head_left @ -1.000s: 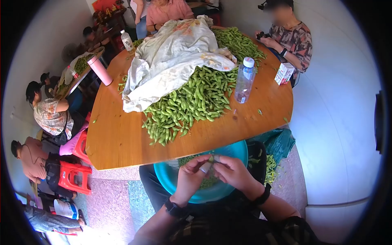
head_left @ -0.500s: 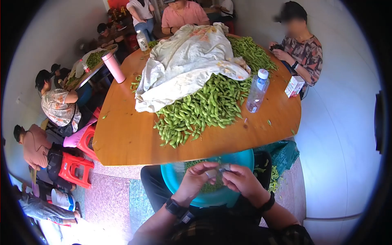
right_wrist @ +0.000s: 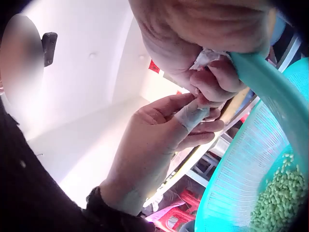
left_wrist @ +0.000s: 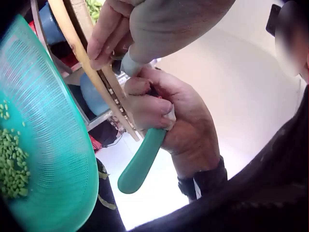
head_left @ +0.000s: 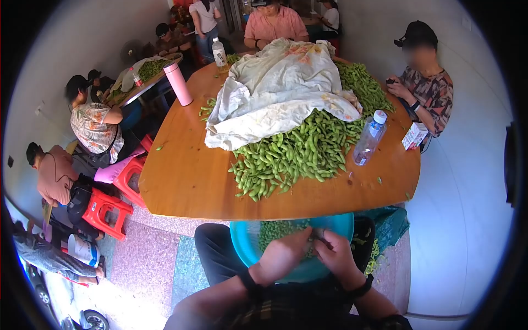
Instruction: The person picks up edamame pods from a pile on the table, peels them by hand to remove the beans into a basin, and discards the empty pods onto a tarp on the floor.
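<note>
Both hands meet over a teal perforated basket (head_left: 236,240) holding shelled green beans (head_left: 273,230). My right hand (left_wrist: 181,113) grips a small tool by its teal handle (left_wrist: 140,164), which sticks out below the curled fingers; its working end is mostly hidden. White wrapping shows on a right finger. My left hand (right_wrist: 145,142), its thumb wrapped in white tape, has thumb and forefinger against the right fingertips. I cannot tell what is between them. Unshelled soybean pods (head_left: 294,157) lie heaped on the wooden table (head_left: 181,181) ahead.
A stained white cloth (head_left: 280,88) covers much of the heap. A clear bottle (head_left: 370,137), a small carton (head_left: 414,136) and a pink flask (head_left: 177,84) stand on the table. Other people sit around. Red stools (head_left: 106,212) are at left, a green sack (head_left: 393,225) at right.
The head view has shifted, so the table appears farther right. The green pod seen at my left fingertips a second ago is hidden now. My left hand has turned, its back facing up.
</note>
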{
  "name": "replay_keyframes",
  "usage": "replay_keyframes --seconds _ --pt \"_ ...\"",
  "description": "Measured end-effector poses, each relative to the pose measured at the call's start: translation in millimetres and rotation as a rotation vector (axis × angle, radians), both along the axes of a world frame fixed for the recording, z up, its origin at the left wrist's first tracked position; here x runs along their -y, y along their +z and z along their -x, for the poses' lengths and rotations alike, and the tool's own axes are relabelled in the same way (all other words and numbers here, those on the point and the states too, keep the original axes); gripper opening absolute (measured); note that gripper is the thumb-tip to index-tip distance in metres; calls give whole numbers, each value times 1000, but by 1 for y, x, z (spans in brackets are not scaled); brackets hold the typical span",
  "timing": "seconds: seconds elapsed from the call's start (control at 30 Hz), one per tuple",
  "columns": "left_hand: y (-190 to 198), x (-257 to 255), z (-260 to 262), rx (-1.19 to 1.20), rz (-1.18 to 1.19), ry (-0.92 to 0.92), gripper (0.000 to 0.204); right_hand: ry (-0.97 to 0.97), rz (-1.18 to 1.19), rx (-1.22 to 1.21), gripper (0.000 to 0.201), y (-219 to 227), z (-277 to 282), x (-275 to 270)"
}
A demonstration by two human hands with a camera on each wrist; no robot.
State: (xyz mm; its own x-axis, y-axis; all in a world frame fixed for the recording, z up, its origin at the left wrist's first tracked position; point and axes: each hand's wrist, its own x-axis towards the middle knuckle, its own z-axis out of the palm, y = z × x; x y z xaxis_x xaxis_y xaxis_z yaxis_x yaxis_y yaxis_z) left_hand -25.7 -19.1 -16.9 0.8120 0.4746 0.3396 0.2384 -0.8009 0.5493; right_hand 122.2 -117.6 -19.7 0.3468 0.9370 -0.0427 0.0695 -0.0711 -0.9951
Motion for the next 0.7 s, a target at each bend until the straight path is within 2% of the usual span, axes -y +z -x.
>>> replay_keyframes --seconds 0.13,0.17,0.2,0.23,0.3,0.33,0.4,0.47,0.5,0.53,0.57,0.6,0.7 --pt "-11 -6 2 35 80 0 25 41 119 -248 9 18 2 7" --pt "-13 -9 3 97 189 -45 21 53 161 -338 8 21 1 7" --pt "-14 -12 3 158 298 -89 18 54 160 -336 8 21 0 7" --pt "-17 -13 3 159 296 -86 18 49 167 -344 8 20 1 6" --pt "-22 -13 3 210 649 -85 17 48 176 -353 8 15 2 6" --pt "-23 -11 1 212 647 -84 17 41 158 -301 9 10 2 5" --pt "-27 -7 -3 337 1186 10 15 33 140 -251 9 -1 2 5" --pt "-33 -8 -4 303 1102 13 15 18 8 58 9 -9 1 5" --pt "-31 -9 -4 270 1020 18 16 18 7 58 9 -11 2 7" --pt "-28 -9 -4 271 1018 19 16 11 -30 165 8 -12 3 8" --pt "-24 -9 -3 191 823 2 18 3 -67 272 8 -12 4 9" --pt "-20 -8 -2 110 630 -15 20 3 -67 271 8 -11 4 9" --pt "-26 -1 -9 109 509 16 21 -7 -11 375 7 -8 4 15"
